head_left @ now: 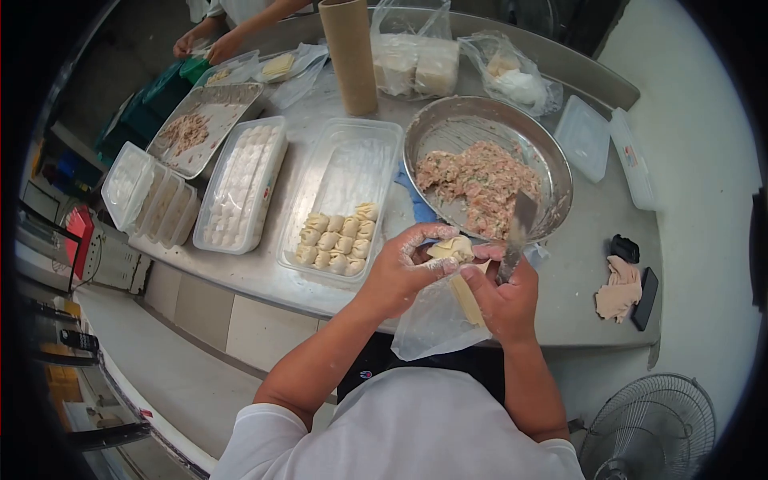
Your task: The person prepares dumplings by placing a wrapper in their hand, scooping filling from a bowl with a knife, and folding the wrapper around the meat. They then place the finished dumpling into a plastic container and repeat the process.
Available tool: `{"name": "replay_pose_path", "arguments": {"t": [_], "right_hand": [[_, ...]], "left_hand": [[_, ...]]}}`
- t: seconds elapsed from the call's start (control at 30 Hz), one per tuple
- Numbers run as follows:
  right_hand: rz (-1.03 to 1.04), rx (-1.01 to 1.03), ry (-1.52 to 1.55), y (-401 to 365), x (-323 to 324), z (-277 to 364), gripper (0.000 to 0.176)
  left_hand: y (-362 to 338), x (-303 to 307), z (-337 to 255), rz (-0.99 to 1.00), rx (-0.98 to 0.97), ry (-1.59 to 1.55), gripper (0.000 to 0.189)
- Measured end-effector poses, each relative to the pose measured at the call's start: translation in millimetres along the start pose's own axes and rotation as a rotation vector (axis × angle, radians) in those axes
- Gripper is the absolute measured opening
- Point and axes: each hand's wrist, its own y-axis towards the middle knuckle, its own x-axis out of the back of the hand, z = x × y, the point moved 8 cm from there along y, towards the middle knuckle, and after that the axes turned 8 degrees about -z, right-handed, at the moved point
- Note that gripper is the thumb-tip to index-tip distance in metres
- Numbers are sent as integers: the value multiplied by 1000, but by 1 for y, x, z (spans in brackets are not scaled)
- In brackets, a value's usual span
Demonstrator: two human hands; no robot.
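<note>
By the desk's (580, 272) front edge, the left hand (396, 274) pinches a wonton (458, 250). The right hand (514, 302) grips a metal spatula (520, 224).

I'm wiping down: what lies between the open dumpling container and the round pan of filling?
The head view shows a blue cloth there, partly hidden by the pan.

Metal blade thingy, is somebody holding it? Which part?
Yes, the person's right hand grips the metal blade near its lower end; any handle is hidden.

No lettering, label or number can be read.
</note>
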Motion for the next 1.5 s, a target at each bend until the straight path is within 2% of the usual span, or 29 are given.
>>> {"name": "replay_pose_path", "arguments": {"t": [0.13, 0.2, 0.3, 0.37, 0.43, 0.5, 0.63, 0.7, 0.83, 0.9, 1.0, 1.07, 1.1, 1.2, 1.27, 1.33, 1.4, 1.43, 1.5], "right_hand": [[-34, 23, -28, -2, 6, -1, 21], [-36, 169, -168, -1, 8, 9, 23], [-43, 222, -176, -4, 8, 14, 28], [-28, 295, -201, -4, 6, 14, 30], [-16, 369, -226, -5, 4, 22, 32], [-102, 135, -159, -2, 15, 14, 33], [-51, -8, -41, -2, 15, 0, 31], [-15, 150, -88, -2, 9, 8, 29], [-33, 173, -74, -4, 9, 5, 31], [-14, 351, -163, -5, 8, 24, 36], [-22, 384, -185, -8, 7, 23, 39], [-20, 406, -193, -9, 7, 25, 39], [-16, 427, -200, -9, 6, 26, 39], [88, 409, -157, -5, -3, 28, 40], [70, 342, -161, -1, 0, 35, 41], [47, 272, -170, -1, 8, 31, 41], [41, 184, -265, 1, 24, 13, 37], [21, 229, -217, 2, 29, 8, 29], [11, 198, -230, 0, 38, -1, 25]], "left_hand": [[-4, -6, -3, 12, -55, 95, 43], [-5, -6, -5, 14, -100, 138, 40], [-7, 1, -1, -53, -60, 103, 36], [-10, -5, -10, -39, -166, 232, 33], [-13, -7, -14, -30, -181, 219, 32], [-13, -7, -15, -22, -197, 206, 31], [-13, -7, -7, -27, -115, 137, 31], [-12, -9, -5, -14, -99, 147, 31], [-13, -10, -3, -11, -112, 137, 35], [-14, -12, -4, -7, -127, 126, 37], [-15, -11, -3, -37, -89, 90, 39], [-17, -13, -1, -28, 64, -75, 36], [-17, -12, -4, -31, 61, -73, 36], [-12, 10, -11, -110, 81, 8, 27], [4, 33, -45, 16, -301, 479, 19], [23, 65, -83, -38, -395, 799, 16], [40, 92, -111, -83, -379, 977, 17], [47, 101, -120, -89, -381, 980, 17], [60, 114, -116, -9, -254, 1186, 21]]}}
